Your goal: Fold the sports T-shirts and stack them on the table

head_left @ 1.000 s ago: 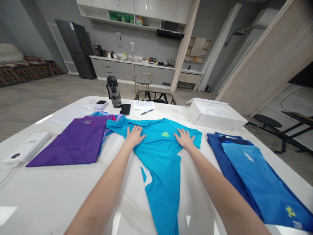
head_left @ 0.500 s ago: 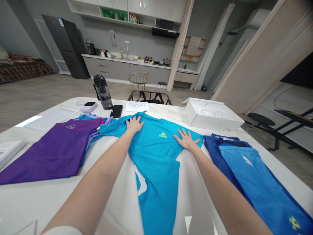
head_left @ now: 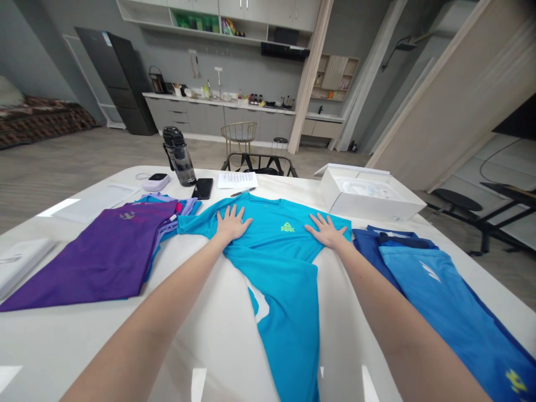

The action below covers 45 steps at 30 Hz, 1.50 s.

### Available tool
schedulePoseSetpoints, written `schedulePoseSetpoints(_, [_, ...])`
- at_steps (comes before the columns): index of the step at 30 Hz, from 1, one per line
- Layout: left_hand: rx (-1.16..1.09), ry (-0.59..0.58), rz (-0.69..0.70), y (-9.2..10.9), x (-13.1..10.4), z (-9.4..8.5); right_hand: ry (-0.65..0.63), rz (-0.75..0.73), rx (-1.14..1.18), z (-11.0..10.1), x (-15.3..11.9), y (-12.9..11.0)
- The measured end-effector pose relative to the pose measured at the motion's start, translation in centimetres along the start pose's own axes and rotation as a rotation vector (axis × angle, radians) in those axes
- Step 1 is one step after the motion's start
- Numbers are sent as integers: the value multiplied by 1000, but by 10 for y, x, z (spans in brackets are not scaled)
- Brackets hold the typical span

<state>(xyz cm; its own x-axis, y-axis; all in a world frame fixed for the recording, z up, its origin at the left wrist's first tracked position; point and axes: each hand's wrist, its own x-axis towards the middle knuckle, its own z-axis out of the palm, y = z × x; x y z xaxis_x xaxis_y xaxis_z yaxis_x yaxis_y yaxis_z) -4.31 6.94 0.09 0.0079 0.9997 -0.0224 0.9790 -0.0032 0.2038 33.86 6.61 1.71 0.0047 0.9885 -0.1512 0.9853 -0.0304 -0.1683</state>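
A turquoise T-shirt (head_left: 276,245) with a yellow-green chest logo lies spread on the white table, its lower part twisted and bunched toward me. My left hand (head_left: 233,224) rests flat on the shirt's left shoulder area, fingers spread. On the opposite shoulder, near the sleeve, my right hand (head_left: 327,230) presses down with its fingers apart. To the left lies a stack of folded shirts with a purple shirt (head_left: 113,257) on top. Folded blue shirts (head_left: 444,301) lie to the right, close to my right forearm.
Behind the shirt are a white box (head_left: 372,195), a printed paper (head_left: 238,180), a pen (head_left: 243,192), a black phone (head_left: 203,188), a water bottle (head_left: 180,159) and a small lilac device (head_left: 156,182). A white case (head_left: 20,262) lies at the left edge of the table.
My left hand has slid slightly down and toward me on the shirt. The shirt's neckline has shifted nearer, showing more of the pen behind it. Both hands stay flat on the cloth.
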Motion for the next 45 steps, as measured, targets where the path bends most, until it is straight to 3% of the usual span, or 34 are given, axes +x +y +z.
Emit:
schedulePoseSetpoints(4, [-15,15,171,7,-22,-7,165,-27,-3,1,-12,-3])
schedulePoseSetpoints(7, [-53,-23,402,19,-43,-11,331,-96,-20,4,-31,-19])
schedulePoseSetpoints(9, [-79,-69,489,31,-60,-11,369,-172,6,9,-49,-35])
schedulePoseSetpoints(13, [-75,-97,430,53,-97,-2,305,-273,92,26,-97,-61])
schedulePoseSetpoints(18, [-16,58,374,59,-130,9,213,-227,76,46,-143,-63])
schedulePoseSetpoints(22, [26,156,534,71,-150,9,205,-185,53,47,-152,-60])
schedulePoseSetpoints(25, [22,86,689,91,-176,15,196,-177,45,46,-150,-63])
schedulePoseSetpoints(29, [-19,69,630,115,-217,28,203,-175,69,44,-150,-64])
schedulePoseSetpoints(31, [-31,70,595,119,-231,30,265,-181,111,43,-153,-64])
schedulePoseSetpoints(36, [-40,61,583,118,-238,27,432,-173,219,41,-174,-57])
schedulePoseSetpoints(40, [-58,60,577,117,-237,28,412,-113,234,47,-191,-47])
schedulePoseSetpoints(45, [-91,72,586,116,-238,29,372,-146,333,54,-205,-41])
